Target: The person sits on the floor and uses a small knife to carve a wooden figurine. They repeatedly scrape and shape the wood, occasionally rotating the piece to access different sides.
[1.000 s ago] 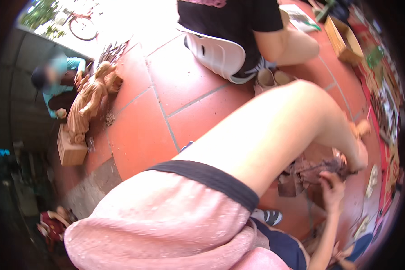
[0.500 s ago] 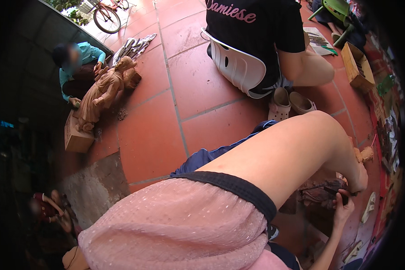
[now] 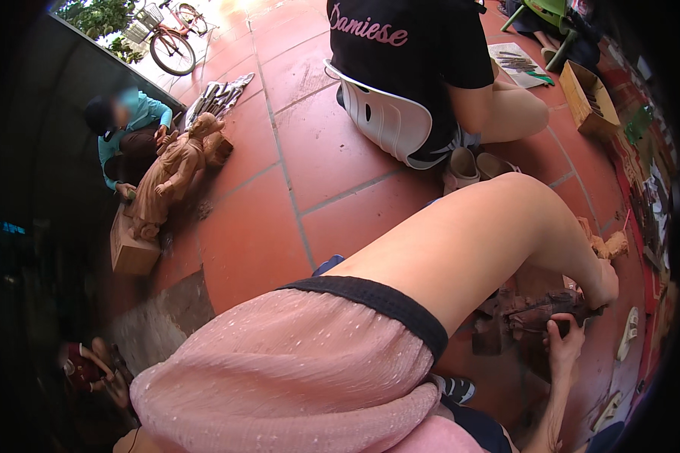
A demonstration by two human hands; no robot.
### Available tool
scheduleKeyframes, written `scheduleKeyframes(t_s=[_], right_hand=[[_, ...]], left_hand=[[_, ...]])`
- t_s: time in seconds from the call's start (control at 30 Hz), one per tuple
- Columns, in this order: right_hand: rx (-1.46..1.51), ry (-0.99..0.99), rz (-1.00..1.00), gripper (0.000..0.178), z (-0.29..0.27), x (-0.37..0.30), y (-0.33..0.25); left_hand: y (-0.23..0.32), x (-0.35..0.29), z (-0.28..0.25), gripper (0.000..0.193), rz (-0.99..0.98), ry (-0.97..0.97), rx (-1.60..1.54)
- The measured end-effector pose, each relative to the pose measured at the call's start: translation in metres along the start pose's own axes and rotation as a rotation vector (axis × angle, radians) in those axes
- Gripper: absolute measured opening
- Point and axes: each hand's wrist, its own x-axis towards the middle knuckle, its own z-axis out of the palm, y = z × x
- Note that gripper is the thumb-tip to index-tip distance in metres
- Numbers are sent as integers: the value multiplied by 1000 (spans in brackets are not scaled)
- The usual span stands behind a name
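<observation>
Dark wooden carving lies low at right on the red tile floor, between both hands. Left hand, at the end of the outstretched arm, rests closed against the carving's right end. Right hand grips the carving from beneath, fingers curled round its lower edge.

A red tiled floor bears a dark wood carving, a wooden box and sandals.
</observation>
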Motion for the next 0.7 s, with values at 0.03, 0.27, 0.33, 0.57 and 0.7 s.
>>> scheduleKeyframes(t_s=[0.03,0.27,0.33,0.57,0.7], right_hand=[[-98,52,-187,12,0,10,20],[-52,128,-180,12,-15,14,14],[-146,38,-228,13,0,15,11],[-55,224,-373,11,-27,27,29],[-75,90,-395,18,7,15,17]], left_hand=[[1,-2,-3,26,-13,7,-2],[10,-2,-3,26,-79,21,-24],[3,6,5,25,-62,33,-23],[-1,6,2,27,-44,30,-14],[3,4,-7,26,-3,-43,21]])
